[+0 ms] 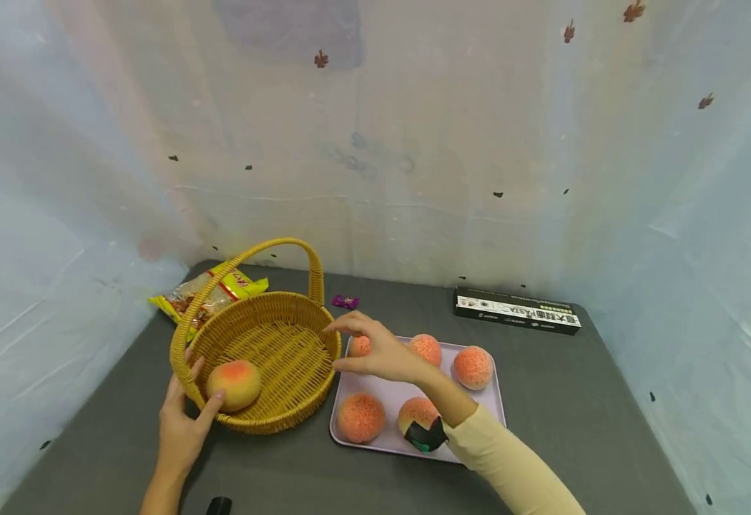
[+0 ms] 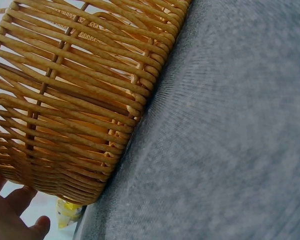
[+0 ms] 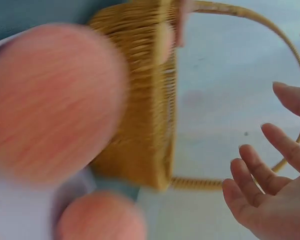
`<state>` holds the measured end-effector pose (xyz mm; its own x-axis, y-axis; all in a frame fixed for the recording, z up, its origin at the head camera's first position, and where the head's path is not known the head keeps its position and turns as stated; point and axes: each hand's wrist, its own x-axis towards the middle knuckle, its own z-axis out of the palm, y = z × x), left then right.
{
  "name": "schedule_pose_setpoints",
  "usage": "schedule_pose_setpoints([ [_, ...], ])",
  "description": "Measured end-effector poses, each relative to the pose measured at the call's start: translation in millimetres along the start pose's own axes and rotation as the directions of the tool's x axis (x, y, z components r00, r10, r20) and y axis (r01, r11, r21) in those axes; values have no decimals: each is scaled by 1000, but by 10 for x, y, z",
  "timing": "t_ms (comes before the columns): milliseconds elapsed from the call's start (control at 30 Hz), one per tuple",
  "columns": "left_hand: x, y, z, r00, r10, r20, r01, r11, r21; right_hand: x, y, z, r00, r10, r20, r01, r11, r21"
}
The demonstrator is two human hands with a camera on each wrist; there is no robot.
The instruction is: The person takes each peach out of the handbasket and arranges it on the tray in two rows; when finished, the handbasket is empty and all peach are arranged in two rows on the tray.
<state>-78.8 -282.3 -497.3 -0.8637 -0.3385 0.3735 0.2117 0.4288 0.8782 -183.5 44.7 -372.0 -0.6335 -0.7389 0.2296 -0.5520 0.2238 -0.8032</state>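
A yellow peach with a red blush (image 1: pixel 242 387) lies inside a round wicker basket (image 1: pixel 298 365), against its left front wall. At that side of the rim is my left hand (image 1: pixel 181 422), its thumb right at the peach and its fingers spread by the handle's base. In the left wrist view, those fingers (image 2: pixel 20 199) reach up beside the woven outer wall. My right hand (image 1: pixel 375 349) hovers at the basket's right rim, with thumb and fingers apart and nothing between them. Under the right arm, a pale purple tray (image 1: pixel 396 395) bears several speckled orange-pink peaches (image 1: pixel 360 418).
Behind the basket's left side leans a yellow snack bag (image 1: pixel 211 293). A small purple-wrapped sweet (image 1: pixel 345 302) lies just past the basket, and a long black pasta box (image 1: pixel 517 310) sits at the back right. Plastic sheeting (image 1: pixel 414 143) hangs around the grey table (image 1: pixel 562 422).
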Motion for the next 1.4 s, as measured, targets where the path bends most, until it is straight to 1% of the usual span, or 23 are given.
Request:
schedule_pose_setpoints([
  [100,19,7,-15,1000,9,4,-9,1000,19,290,-90,76,998,-47,35,46,999,11],
  [200,33,7,-23,1000,13,4,-13,999,29,580,-113,177,996,-66,67,62,997,52],
  [267,40,7,-30,1000,20,-1,-20,999,29,767,-111,250,994,-60,87,52,995,90],
  [333,49,6,-35,999,35,-9,-35,999,30,935,-104,320,994,-49,101,38,994,103],
  [467,60,12,-35,998,56,-11,-56,998,31,1214,-101,437,995,-15,103,8,997,75],
  [667,58,-20,-27,999,33,-5,-32,998,56,1490,-76,594,994,39,106,-41,999,15],
  [800,33,-11,-27,1000,19,6,-19,997,78,1591,-65,678,992,61,109,-56,997,-48],
  [867,23,6,-27,1000,17,9,-17,997,79,1618,-44,710,987,70,142,-61,996,-69],
  [933,18,16,-26,1000,21,9,-22,996,81,1630,-21,737,975,65,214,-52,996,-66],
  [967,16,16,-27,1000,22,7,-22,997,79,1636,-7,750,963,59,264,-45,997,-61],
  [1000,14,14,-28,1000,23,3,-23,997,77,1640,8,763,947,55,318,-38,998,-59],
  [1067,13,-2,-29,1000,25,-6,-25,997,79,1647,33,787,907,45,418,-27,998,-48],
  [1133,10,-25,-27,999,28,-16,-26,997,74,1655,51,810,873,44,485,-26,999,-45],
  [1200,7,-41,-20,999,27,-21,-26,997,75,1668,65,834,849,49,527,-27,998,-49],
  [1333,3,-46,0,1000,23,-19,-22,997,77,1680,75,887,814,69,577,-54,998,-42],
  [1400,-6,-27,6,1000,18,-14,-17,997,77,1681,80,921,795,81,601,-61,997,-54],
])
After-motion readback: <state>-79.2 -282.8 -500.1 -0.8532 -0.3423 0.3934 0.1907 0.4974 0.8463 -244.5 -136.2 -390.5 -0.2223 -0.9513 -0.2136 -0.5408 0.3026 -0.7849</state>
